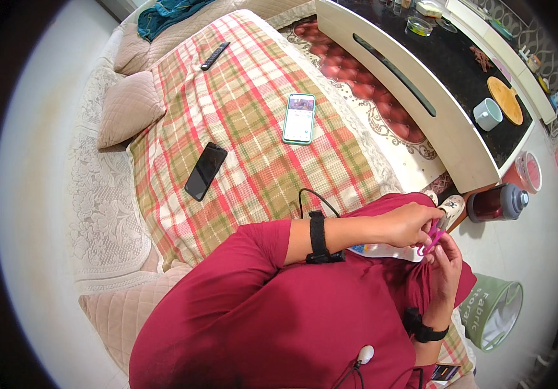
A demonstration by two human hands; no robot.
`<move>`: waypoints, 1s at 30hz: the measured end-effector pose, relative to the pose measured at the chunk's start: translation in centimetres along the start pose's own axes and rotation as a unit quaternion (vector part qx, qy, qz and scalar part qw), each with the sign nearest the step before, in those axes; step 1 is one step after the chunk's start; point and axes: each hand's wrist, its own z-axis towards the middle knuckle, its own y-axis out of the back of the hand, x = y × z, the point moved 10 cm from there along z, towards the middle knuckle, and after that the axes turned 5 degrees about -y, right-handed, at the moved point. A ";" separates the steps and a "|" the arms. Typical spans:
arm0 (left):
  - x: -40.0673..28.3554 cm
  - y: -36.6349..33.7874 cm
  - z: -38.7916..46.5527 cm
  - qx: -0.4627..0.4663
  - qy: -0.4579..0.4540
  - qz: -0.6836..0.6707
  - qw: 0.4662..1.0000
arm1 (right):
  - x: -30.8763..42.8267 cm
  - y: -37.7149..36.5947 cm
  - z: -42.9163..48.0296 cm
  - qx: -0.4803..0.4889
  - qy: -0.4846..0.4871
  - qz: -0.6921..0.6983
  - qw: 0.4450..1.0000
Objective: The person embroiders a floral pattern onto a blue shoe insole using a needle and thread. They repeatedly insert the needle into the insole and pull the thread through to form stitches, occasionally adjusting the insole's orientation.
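Note:
A thin, looped magenta item (pixel 435 239), too small to name surely, is held between my two hands over my lap. My left hand (pixel 409 224) comes in from above with thumb and fingers pinched on it. From below, my right hand (pixel 446 265) grips its lower part with bent fingers and thumb. Beneath the hands lies a white piece with a coloured print (pixel 381 251), partly covered by my left forearm and the dark red garment (pixel 279 311). Black straps circle both forearms.
On the plaid sofa cover (pixel 254 175) lie a dark phone (pixel 205 171), a lit phone (pixel 299 119) and a remote control (pixel 216 56). A black-topped table (pixel 454 82) bears a mug (pixel 487 114) and a wooden board (pixel 505 100). A flask (pixel 495 203) and a green fabric bin (pixel 478 311) stand close by.

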 end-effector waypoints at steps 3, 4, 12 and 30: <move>-0.1 0.2 -0.1 -0.028 -0.001 0.009 1.000 | 0.1 -0.5 -0.5 -0.034 0.020 -0.041 0.998; -0.6 -0.1 -0.1 -0.029 -0.018 0.007 0.999 | -0.3 -0.8 -0.3 -0.029 0.000 -0.071 0.997; -2.5 1.3 0.2 -0.057 -0.081 0.086 0.991 | -0.5 2.0 -1.6 -0.107 0.025 -0.004 0.994; -0.1 -3.5 -0.7 0.065 -0.153 0.414 0.895 | -2.5 5.3 -7.6 -0.111 0.040 0.120 0.986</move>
